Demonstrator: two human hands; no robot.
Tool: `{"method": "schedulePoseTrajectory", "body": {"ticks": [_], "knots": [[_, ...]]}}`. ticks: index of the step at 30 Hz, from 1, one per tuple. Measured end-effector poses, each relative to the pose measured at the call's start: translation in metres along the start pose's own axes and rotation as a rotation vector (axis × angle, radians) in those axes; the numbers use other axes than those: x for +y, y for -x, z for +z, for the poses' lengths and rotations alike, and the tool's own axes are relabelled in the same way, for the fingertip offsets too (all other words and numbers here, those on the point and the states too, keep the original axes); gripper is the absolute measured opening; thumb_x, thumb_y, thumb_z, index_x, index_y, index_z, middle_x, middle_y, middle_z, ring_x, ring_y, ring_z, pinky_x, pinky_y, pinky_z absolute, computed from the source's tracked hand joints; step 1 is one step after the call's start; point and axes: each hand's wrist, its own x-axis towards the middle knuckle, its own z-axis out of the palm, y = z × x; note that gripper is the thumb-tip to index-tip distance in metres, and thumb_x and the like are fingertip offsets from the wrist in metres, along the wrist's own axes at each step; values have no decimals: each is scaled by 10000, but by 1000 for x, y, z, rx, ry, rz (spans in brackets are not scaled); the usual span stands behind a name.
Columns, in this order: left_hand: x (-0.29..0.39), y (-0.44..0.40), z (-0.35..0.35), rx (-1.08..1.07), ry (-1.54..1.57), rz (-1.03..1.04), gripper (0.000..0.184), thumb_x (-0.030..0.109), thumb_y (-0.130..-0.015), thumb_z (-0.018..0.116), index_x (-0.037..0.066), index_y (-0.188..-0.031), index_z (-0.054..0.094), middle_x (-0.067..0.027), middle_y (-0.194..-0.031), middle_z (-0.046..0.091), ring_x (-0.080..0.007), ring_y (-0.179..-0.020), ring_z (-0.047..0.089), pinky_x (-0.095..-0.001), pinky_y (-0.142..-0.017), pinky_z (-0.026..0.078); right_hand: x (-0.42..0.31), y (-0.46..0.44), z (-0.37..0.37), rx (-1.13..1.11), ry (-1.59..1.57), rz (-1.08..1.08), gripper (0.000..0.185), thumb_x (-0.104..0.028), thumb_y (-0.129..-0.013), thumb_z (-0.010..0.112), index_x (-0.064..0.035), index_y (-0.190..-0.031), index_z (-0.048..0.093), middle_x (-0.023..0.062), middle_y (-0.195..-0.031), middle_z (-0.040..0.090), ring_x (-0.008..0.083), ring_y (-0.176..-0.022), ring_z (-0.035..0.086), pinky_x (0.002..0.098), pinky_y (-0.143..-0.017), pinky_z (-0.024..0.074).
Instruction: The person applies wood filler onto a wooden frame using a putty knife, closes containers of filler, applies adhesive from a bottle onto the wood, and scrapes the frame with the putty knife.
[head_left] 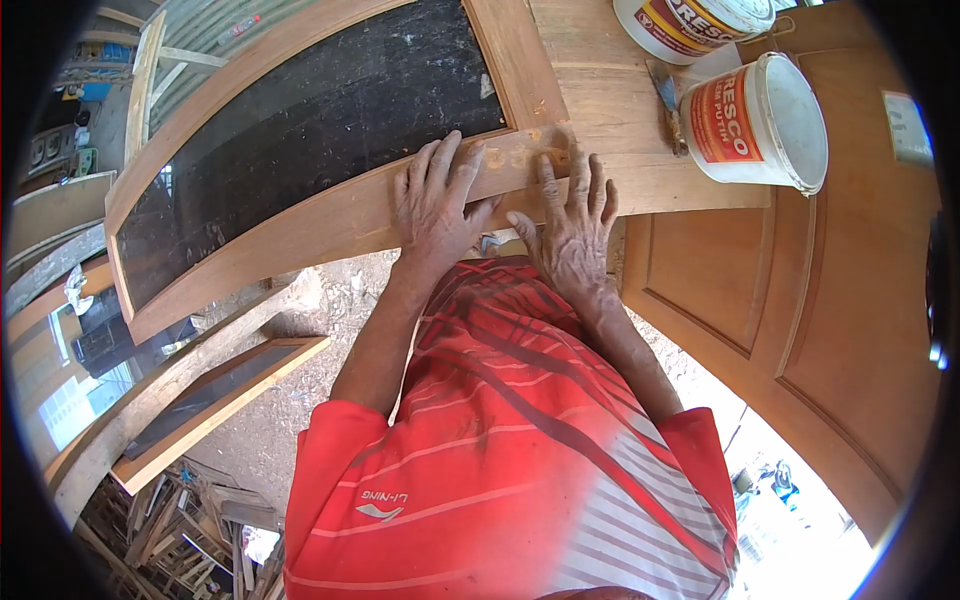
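Note:
A wooden frame (290, 255) with a dark glass-like panel (330, 120) set in it lies on a wooden workbench (640, 185). My left hand (437, 200) rests on the frame's near rail, palm down with fingers stretched toward the panel. To its right, my right hand (572, 225) lies with fingers spread over the frame's near corner and the bench edge. I see nothing held in either hand. Brown smudges mark the frame's corner just beyond my hands.
A white bucket (795, 125) with a red label stands tilted in view at the bench's right, beside a scraper-like tool (668, 105). Another labelled bucket (690, 25) is behind it. A panelled wooden door (800, 290) stands at right. Wood scraps (185, 540) lie lower left.

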Motion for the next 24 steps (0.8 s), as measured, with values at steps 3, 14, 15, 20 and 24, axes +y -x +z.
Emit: {"method": "schedulePoseTrajectory", "body": {"ticks": [3,14,15,20,24], "knots": [[-1,0,2,20,-21,19,768,349,-802,918,168,-1503,661,-86,-1610,573,-325,-1460,516,-521,-1134,396,0,-2,-4,-15,-24,-22,825,-627,-1063,591,-194,-1728,369,259,-1790,186,512,-1649,150,713,-1291,124],[-1,2,4,17,-16,9,757,391,-811,914,158,-1490,672,-87,-1620,567,-329,-1462,517,-524,-1127,397,17,-4,-8,57,40,-7,814,-615,-1046,632,-189,-1706,420,261,-1773,235,510,-1626,224,703,-1277,173],[-1,1,4,16,-15,8,758,396,-812,913,157,-1490,672,-87,-1620,567,-329,-1462,517,-524,-1127,397,17,-4,-9,59,41,-7,815,-628,-1054,615,-185,-1709,418,255,-1781,226,500,-1632,220,694,-1283,167],[1,-1,0,5,-12,6,753,392,-814,912,156,-1487,672,-89,-1617,569,-328,-1463,515,-524,-1128,397,16,11,-10,42,-8,-6,843,-575,-1031,679,-194,-1721,379,275,-1759,251,519,-1616,239,717,-1261,205],[-1,1,3,15,-14,10,757,385,-816,910,159,-1496,666,-87,-1615,570,-326,-1463,515,-525,-1129,397,21,16,-3,40,17,10,851,-570,-1038,674,-180,-1727,362,274,-1766,241,515,-1621,234,715,-1260,210]]}}
